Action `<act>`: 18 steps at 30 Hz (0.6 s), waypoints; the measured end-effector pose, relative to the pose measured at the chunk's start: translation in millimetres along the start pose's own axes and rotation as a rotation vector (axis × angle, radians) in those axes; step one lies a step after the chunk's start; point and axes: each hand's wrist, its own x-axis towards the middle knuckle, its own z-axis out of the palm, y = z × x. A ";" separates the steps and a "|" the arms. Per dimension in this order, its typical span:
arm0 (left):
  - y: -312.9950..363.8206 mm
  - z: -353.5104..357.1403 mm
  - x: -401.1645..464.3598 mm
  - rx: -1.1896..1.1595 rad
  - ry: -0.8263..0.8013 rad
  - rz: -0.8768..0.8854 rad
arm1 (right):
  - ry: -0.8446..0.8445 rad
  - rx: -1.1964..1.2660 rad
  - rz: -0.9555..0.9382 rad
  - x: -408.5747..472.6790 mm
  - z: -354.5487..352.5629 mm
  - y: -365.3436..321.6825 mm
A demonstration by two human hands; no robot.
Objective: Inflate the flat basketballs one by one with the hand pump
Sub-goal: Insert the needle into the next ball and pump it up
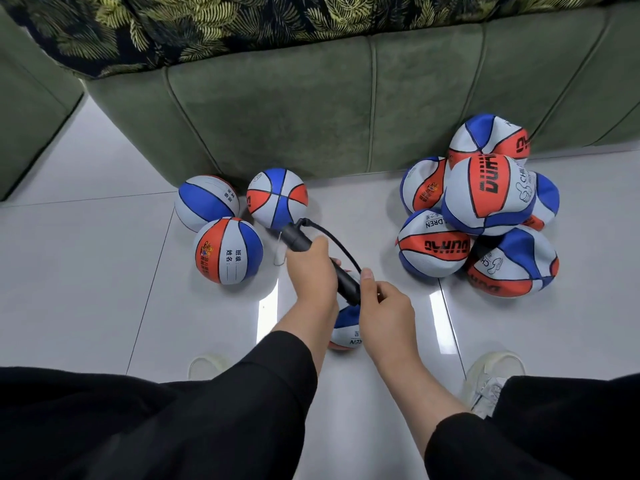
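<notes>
A: What are the hands doing?

B: The left hand [311, 271] is wrapped round the barrel of the pump [320, 263], fingers curled over it. The right hand [384, 306] is closed at the pump's near end, where the hose [341, 244] loops back; it looks like a pinch on the hose tip or the handle, but the thumb hides which.

A: Why hold it that way?

B: I'd judge one hand steadies the body while the other works the near end, right above the ball [346, 327] lying between the feet. That ball is mostly hidden by both wrists, so I cannot tell whether the needle is in it.

A: How does that ball look?

B: Only a blue, white and orange sliver shows, with some print. Too little to judge its firmness.

A: And the others?

B: Three round balls [228, 251] sit to the left on the floor [86, 271], near the sofa [277, 116]; probably the finished ones, kept apart. To the right lies a heap [485, 216] of dented, creased ones, stacked on each other, likely waiting their turn.
</notes>
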 end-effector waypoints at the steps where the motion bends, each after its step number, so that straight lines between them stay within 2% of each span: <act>1: -3.5 0.2 -3.5 -0.002 0.011 -0.012 | 0.000 -0.007 0.005 -0.7 0.1 -0.5; 7: -6.2 -1.4 -1.8 -0.053 0.026 -0.062 | -0.026 -0.039 -0.010 -1.2 -2.2 -3.7; 13: 15.7 -10.8 23.4 -0.094 0.097 -0.037 | -0.026 -0.023 -0.010 -1.0 -7.2 6.6; 18: 3.0 -9.0 13.8 -0.087 0.112 -0.041 | -0.016 -0.056 -0.004 -1.7 -6.1 4.7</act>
